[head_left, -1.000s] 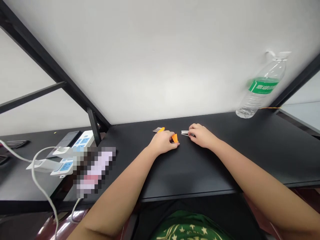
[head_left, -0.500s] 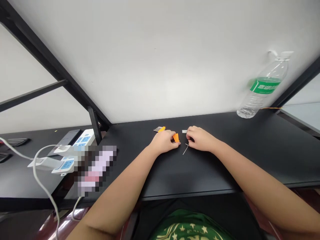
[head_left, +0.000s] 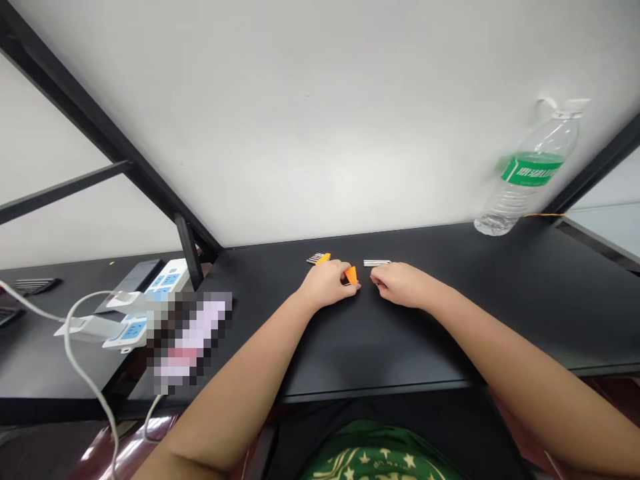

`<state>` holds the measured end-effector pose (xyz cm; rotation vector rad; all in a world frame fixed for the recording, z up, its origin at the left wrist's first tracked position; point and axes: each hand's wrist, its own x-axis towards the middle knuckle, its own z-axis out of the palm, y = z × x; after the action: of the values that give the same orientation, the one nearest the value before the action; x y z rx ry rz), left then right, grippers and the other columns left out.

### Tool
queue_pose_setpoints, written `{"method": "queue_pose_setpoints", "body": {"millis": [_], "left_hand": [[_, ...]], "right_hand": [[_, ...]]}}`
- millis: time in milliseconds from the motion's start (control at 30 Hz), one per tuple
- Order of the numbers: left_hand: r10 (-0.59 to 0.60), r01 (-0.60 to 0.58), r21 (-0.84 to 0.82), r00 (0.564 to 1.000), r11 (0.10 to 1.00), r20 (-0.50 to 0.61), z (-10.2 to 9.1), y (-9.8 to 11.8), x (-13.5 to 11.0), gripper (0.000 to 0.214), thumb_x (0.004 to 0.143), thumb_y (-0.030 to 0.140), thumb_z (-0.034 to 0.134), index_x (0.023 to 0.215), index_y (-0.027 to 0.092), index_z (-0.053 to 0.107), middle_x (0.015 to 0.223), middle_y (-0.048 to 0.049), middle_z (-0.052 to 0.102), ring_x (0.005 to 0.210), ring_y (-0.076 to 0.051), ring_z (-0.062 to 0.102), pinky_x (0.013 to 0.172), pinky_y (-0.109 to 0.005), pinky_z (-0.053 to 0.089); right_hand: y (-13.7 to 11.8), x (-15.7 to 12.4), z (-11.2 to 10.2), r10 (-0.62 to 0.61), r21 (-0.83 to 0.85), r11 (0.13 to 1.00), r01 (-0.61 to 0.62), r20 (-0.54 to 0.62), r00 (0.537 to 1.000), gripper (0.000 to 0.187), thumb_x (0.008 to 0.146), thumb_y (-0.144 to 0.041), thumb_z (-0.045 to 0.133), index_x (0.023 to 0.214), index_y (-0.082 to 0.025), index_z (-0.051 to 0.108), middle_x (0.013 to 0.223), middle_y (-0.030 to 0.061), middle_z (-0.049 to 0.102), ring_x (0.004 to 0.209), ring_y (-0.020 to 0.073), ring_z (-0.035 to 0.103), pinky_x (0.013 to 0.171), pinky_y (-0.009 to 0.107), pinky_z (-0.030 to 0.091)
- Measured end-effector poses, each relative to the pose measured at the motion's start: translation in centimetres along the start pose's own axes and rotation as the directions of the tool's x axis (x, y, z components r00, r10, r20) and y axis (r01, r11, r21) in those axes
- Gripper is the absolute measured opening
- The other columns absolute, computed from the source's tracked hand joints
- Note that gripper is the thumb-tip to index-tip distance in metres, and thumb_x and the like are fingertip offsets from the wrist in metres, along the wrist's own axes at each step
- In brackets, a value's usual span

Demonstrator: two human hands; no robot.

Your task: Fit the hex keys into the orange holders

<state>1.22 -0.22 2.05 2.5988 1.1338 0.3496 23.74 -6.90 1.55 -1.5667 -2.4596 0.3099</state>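
My left hand [head_left: 325,285] rests on the black table [head_left: 450,320], fingers closed around a small orange holder [head_left: 351,274]. My right hand [head_left: 400,285] lies just to its right, fingertips pinched together and pointing at the holder; whatever they pinch is hidden. A short row of thin metal keys [head_left: 376,263] lies on the table right behind my right hand. A second orange piece with metal keys [head_left: 319,258] lies behind my left hand.
A clear water bottle with a green label [head_left: 530,173] stands at the back right against the white wall. To the left, white power strips [head_left: 150,300] with grey cables sit beyond a black frame post [head_left: 189,253]. The table's front edge is close to my body.
Half a second ago a thin metal key hung from my right fingers over the table. It is out of sight now, and my right hand has moved slightly nearer to me, uncovering the row of keys.
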Motion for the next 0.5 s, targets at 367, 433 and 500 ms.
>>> {"method": "queue_pose_setpoints", "body": {"millis": [367,433,500], "left_hand": [[0.008,-0.008,0.005,1.0,1.0,-0.004,0.1,0.0,0.0,0.027,0.079,0.048,0.07,0.08,0.022,0.062,0.082,-0.0021,0.065,0.074,-0.019,0.059,0.062,-0.032,0.038],[0.005,-0.005,0.0,1.0,1.0,0.001,0.1,0.1,0.0,0.026,0.079,0.047,0.07,0.081,0.022,0.062,0.082,-0.002,0.064,0.074,-0.019,0.059,0.061,-0.033,0.038],[-0.001,0.001,-0.007,1.0,1.0,0.005,0.0,0.1,0.0,0.026,0.08,0.047,0.07,0.08,0.022,0.062,0.082,-0.002,0.064,0.074,-0.019,0.059,0.061,-0.033,0.038]], "right_hand": [[0.8,-0.2,-0.7,0.149,0.003,0.989,-0.151,0.11,0.983,0.013,0.081,-0.02,0.065,0.072,-0.023,0.056,0.081,0.0036,0.068,0.066,0.0183,0.058,0.057,0.03,0.035],[0.4,-0.2,-0.5,0.154,-0.055,0.987,-0.149,0.113,0.982,0.015,0.079,-0.014,0.062,0.07,-0.023,0.054,0.081,0.0048,0.068,0.064,0.0183,0.057,0.056,0.03,0.034],[0.0,-0.2,-0.5,0.152,-0.111,0.984,-0.143,0.081,0.985,0.016,0.078,-0.011,0.061,0.068,-0.022,0.053,0.079,0.0059,0.067,0.063,0.0182,0.056,0.055,0.03,0.032]]}}
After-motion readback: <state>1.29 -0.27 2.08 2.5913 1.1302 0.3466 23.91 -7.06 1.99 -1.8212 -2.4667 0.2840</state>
